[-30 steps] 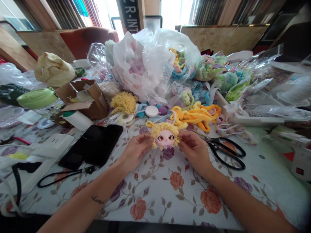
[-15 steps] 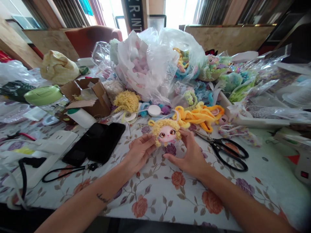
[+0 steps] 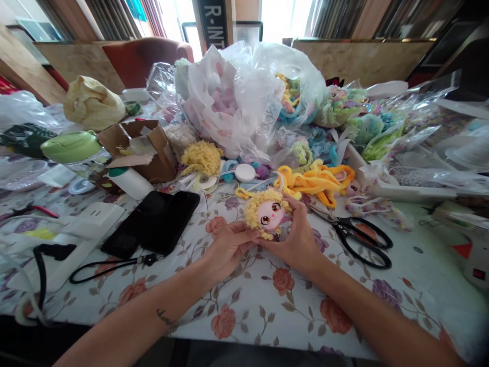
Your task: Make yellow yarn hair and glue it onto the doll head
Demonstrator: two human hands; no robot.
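A small doll head [image 3: 270, 216] with curly yellow hair and large painted eyes is held up above the flowered tablecloth, its face towards me and tilted. My right hand [image 3: 300, 235] wraps round its right side, thumb underneath and fingers by the hair. At the lower left edge, my left hand [image 3: 233, 244] pinches the head with fingertips close to the right thumb. Just behind it lies a bundle of yellow plush strips [image 3: 317, 181]. Black-handled scissors [image 3: 361, 239] rest to the right of my right hand.
Two black phones [image 3: 151, 224] lie on the left near a white power strip [image 3: 76, 244]. Behind them are a white thread cone [image 3: 132, 182] and an open cardboard box [image 3: 153, 148]. Plastic bags of plush pieces [image 3: 248, 97] pile up at the back. A glue gun [image 3: 468, 239] sits far right.
The doll head has tilted and come slightly nearer and to the right. My left hand has shifted right to its lower edge, and both hands are now closer together.
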